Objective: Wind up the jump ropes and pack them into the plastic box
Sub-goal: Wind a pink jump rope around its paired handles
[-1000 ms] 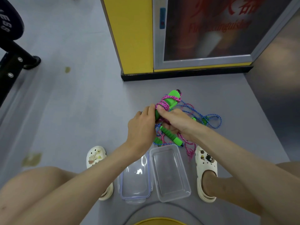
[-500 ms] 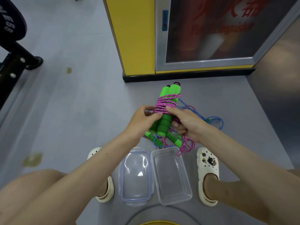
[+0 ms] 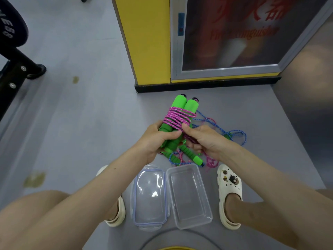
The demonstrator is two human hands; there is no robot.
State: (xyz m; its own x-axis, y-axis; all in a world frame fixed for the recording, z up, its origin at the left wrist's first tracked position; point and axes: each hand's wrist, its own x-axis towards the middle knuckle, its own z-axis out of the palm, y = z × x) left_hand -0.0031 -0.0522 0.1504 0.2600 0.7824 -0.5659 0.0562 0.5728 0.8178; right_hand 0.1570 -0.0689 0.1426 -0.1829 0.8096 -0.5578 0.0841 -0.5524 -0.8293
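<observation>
Red lettering on the glass door [image 3: 234, 33] of the yellow cabinet [image 3: 147, 42] reads partly as "Fire Extinguisher", blurred; white characters on the black weight plate [image 3: 10, 24] are cut off. The grey floor [image 3: 81, 123] has a few yellowish stains. The left hand [image 3: 156, 139] grips the paired green handles [image 3: 185, 105], which are bound by coils of the pink jump rope [image 3: 177, 118]. The right hand [image 3: 203, 139] pinches that rope's loose run. The blue jump rope [image 3: 234, 132] lies loose on the floor beyond. The clear plastic box [image 3: 189, 195] and its lid [image 3: 150, 195] sit side by side between the white clogs [image 3: 228, 186], near the person's feet.
</observation>
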